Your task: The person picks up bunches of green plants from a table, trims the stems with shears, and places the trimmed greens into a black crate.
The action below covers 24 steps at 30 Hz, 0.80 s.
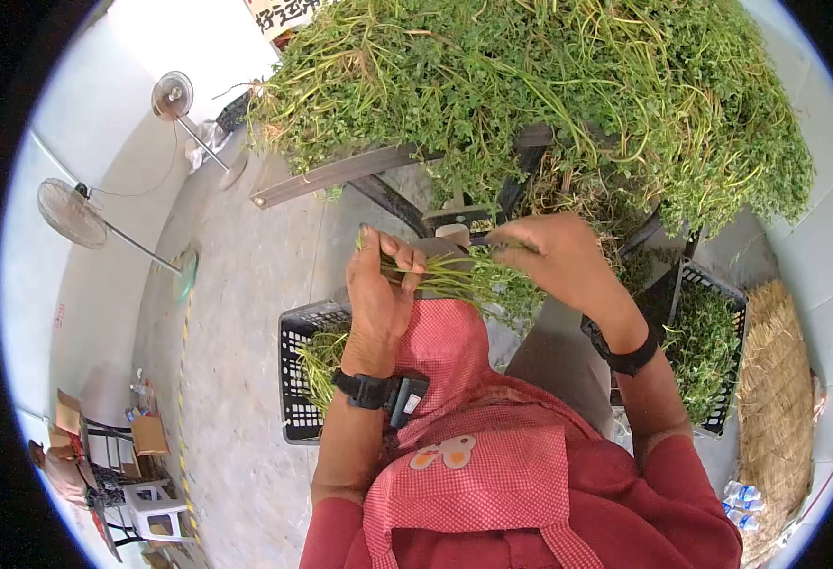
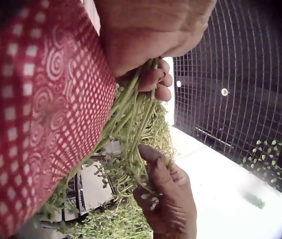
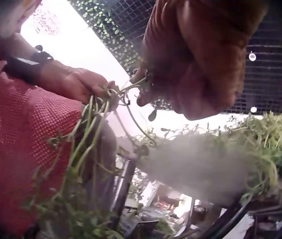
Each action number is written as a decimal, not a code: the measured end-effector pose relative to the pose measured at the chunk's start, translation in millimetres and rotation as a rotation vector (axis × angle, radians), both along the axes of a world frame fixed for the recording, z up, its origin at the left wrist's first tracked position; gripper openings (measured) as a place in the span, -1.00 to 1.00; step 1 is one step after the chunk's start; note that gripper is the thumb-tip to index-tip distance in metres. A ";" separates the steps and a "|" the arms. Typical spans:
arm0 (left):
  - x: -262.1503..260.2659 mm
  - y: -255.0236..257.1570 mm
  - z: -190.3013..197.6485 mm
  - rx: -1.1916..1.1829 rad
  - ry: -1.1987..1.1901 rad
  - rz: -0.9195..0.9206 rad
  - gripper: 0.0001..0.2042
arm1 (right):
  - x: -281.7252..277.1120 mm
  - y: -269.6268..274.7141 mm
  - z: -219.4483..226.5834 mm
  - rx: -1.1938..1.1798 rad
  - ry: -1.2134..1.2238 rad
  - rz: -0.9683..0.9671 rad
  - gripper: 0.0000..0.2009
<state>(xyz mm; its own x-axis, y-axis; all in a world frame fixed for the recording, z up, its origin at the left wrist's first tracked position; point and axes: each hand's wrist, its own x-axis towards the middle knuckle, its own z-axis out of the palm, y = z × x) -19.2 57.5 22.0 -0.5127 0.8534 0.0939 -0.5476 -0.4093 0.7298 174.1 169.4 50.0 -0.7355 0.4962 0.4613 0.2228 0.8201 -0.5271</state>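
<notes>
The left hand (image 1: 378, 294) grips a bunch of thin green stems (image 1: 445, 275), its leafy ends hanging to the right over a red checked apron (image 1: 445, 341). In the left wrist view the stems (image 2: 136, 109) run out from under the left hand (image 2: 151, 35). The right hand (image 1: 563, 261) is beside the bunch in the head view; in the right wrist view its curled fingers pinch a thin sprig next to the left hand (image 3: 83, 84). The left wrist view shows the right hand (image 2: 168, 199) with thumb and fingers at the stems.
A large heap of greens (image 1: 549, 85) lies on a raised frame (image 1: 340, 175) ahead. Black crates (image 1: 288, 379) with greens stand on the left and right. A straw bundle (image 1: 777, 379) is at far right. Two fans (image 1: 70, 213), a white stool (image 1: 155, 503) and boxes stand left.
</notes>
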 end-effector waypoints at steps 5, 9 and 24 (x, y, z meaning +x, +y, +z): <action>2.1 -0.3 0.1 -0.022 0.042 0.037 -0.66 | -7.1 -4.7 -21.5 -0.081 -0.132 0.074 -0.76; 5.8 0.9 3.9 -0.046 0.062 0.067 -0.66 | -16.0 -5.6 -37.5 -0.065 -0.090 0.060 -0.76; -10.8 -8.1 -5.7 -0.007 -0.199 -0.001 -0.66 | -1.2 57.1 -80.4 -0.445 0.319 -0.453 -0.71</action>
